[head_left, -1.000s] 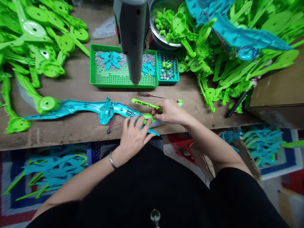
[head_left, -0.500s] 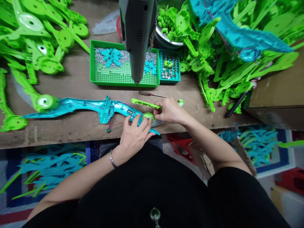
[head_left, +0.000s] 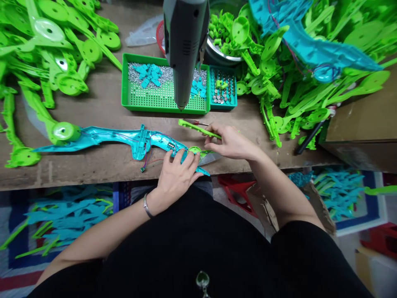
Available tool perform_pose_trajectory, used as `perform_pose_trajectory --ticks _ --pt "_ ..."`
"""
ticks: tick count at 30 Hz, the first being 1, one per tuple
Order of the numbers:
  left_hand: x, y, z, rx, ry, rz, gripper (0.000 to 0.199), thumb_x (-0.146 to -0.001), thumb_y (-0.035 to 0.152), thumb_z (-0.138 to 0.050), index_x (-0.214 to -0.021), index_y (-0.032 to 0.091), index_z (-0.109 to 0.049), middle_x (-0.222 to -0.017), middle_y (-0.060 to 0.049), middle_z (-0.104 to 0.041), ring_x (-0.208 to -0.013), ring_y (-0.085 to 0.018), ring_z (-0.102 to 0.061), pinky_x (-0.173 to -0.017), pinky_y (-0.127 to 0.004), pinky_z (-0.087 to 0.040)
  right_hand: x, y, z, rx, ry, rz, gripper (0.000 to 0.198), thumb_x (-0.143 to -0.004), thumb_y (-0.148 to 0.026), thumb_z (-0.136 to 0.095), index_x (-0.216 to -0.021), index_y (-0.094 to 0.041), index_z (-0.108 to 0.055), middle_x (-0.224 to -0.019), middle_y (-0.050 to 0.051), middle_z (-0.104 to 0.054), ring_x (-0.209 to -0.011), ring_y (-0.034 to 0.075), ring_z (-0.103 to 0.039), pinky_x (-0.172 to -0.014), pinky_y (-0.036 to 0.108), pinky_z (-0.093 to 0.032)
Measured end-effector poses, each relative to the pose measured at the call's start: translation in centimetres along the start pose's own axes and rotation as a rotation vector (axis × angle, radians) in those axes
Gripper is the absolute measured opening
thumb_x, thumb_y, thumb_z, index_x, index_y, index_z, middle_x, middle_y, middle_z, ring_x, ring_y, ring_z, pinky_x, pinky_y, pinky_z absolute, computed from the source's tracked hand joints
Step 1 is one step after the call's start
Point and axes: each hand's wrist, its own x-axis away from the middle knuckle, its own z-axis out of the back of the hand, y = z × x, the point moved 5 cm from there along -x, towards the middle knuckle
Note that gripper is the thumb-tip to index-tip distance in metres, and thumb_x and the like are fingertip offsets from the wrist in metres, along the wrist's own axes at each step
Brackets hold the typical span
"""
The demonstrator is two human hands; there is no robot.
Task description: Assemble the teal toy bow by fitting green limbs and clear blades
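A long blue plastic toy bow half (head_left: 114,136) lies inner side up along the bench, with thin wires and a small spring-like metal part inside it. My left hand (head_left: 176,171) is closed over its right end, fingertips pressing the bow and a round green piece (head_left: 194,150) seated there. Just right of that, my right hand (head_left: 231,141) pinches a slim green plastic strip (head_left: 194,127), holding it raised above the bench. A screwdriver (head_left: 198,123) with a red handle lies behind the strip, partly hidden by my right hand.
A dark power screwdriver (head_left: 186,54) hangs over a green tray (head_left: 139,108) of screws and blue bits. Beside it stands a teal tray (head_left: 229,107) of small metal parts. Green parts (head_left: 62,49) heap on the left; more green pieces (head_left: 297,95) and a cardboard box (head_left: 362,116) are right.
My right hand has drawn slightly right, away from the round green piece, carrying the green strip with it. My left hand stays on the bow. The view has shifted slightly.
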Motion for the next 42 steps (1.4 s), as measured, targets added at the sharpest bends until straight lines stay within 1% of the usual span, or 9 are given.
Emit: perform_pose_trajectory --ticks 3,7,9,12,21,26,31,35,42 --pt "0.0 0.0 0.1 -0.012 -0.014 -0.003 0.053 -0.101 0.044 -0.045 -0.145 0.015 -0.049 -0.137 -0.016 -0.06 -0.127 -0.037 -0.051 -0.102 -0.056 -0.038 1.0 0.3 1.3 -0.041 0.036 0.031 0.029 -0.086 -0.025 -0.059 -0.114 -0.018 -0.057 -0.097 0.005 -0.073 -0.076 0.016 -0.062 -0.07 0.029 -0.044" --pt "-0.1 -0.1 0.3 -0.014 -0.016 -0.004 0.051 -0.101 0.043 -0.047 -0.144 0.016 -0.05 -0.136 -0.016 -0.061 -0.127 -0.037 -0.051 -0.102 -0.054 -0.038 2.3 0.9 2.8 0.01 0.106 0.137 0.022 -0.092 -0.029 -0.055 -0.108 -0.018 -0.064 -0.105 0.008 -0.072 -0.092 0.02 -0.064 -0.082 0.034 -0.048" --pt "0.0 0.0 0.3 -0.018 -0.012 -0.005 0.051 -0.1 0.043 -0.048 -0.144 0.016 -0.051 -0.136 -0.016 -0.061 -0.126 -0.037 -0.052 -0.102 -0.054 -0.038 2.8 1.6 3.2 0.034 0.129 0.156 0.023 -0.092 -0.032 -0.056 -0.108 -0.019 -0.067 -0.103 0.008 -0.072 -0.091 0.021 -0.064 -0.081 0.035 -0.049" --pt "0.0 -0.1 0.3 -0.01 -0.005 -0.003 0.052 -0.1 0.043 -0.049 -0.144 0.016 -0.051 -0.136 -0.016 -0.061 -0.126 -0.037 -0.052 -0.102 -0.055 -0.038 3.5 2.7 3.6 0.043 0.168 0.145 0.024 -0.091 -0.035 -0.059 -0.106 -0.02 -0.07 -0.1 0.008 -0.072 -0.088 0.021 -0.065 -0.079 0.036 -0.05" --pt "-0.1 -0.1 0.5 0.005 -0.016 -0.01 0.049 -0.1 0.041 -0.05 -0.142 0.016 -0.053 -0.135 -0.017 -0.062 -0.126 -0.037 -0.053 -0.101 -0.054 -0.041 5.4 5.1 5.0 0.035 0.371 0.065 0.019 -0.089 -0.037 -0.064 -0.101 -0.024 -0.072 -0.097 0.005 -0.072 -0.091 0.023 -0.066 -0.085 0.039 -0.051" --pt "-0.2 -0.1 0.8 0.003 -0.036 -0.015 0.05 -0.099 0.042 -0.052 -0.142 0.016 -0.053 -0.135 -0.017 -0.062 -0.126 -0.037 -0.053 -0.101 -0.055 -0.042 6.2 5.6 5.1 0.017 0.364 0.024 0.02 -0.087 -0.034 -0.064 -0.102 -0.024 -0.072 -0.096 0.005 -0.072 -0.089 0.024 -0.066 -0.083 0.04 -0.052" --pt "-0.2 -0.2 1.2 -0.011 -0.062 -0.041 0.053 -0.099 0.04 -0.052 -0.144 0.013 -0.05 -0.137 -0.018 -0.06 -0.126 -0.037 -0.054 -0.103 -0.055 -0.042 6.6 5.6 5.1 0.006 0.346 0.065 0.017 -0.085 -0.028 -0.064 -0.099 -0.025 -0.073 -0.098 0.006 -0.073 -0.091 0.025 -0.068 -0.085 0.043 -0.053" --pt "0.0 -0.4 1.3 0.008 -0.06 -0.055 0.053 -0.099 0.039 -0.051 -0.146 0.015 -0.049 -0.139 -0.019 -0.059 -0.129 -0.036 -0.053 -0.106 -0.053 -0.041 6.5 5.8 5.1 0.013 0.369 0.082 0.015 -0.085 -0.024 -0.062 -0.094 -0.025 -0.074 -0.096 0.006 -0.074 -0.091 0.024 -0.069 -0.086 0.043 -0.054" --pt "0.6 -0.7 1.0 -0.022 0.044 -0.107 0.051 -0.1 0.043 -0.048 -0.14 0.011 -0.055 -0.137 -0.019 -0.062 -0.127 -0.034 -0.056 -0.105 -0.051 -0.043 6.1 5.9 4.6 -0.001 0.347 0.141 0.019 -0.081 -0.019 -0.061 -0.092 -0.025 -0.076 -0.093 0.004 -0.074 -0.089 0.021 -0.069 -0.086 0.041 -0.055"
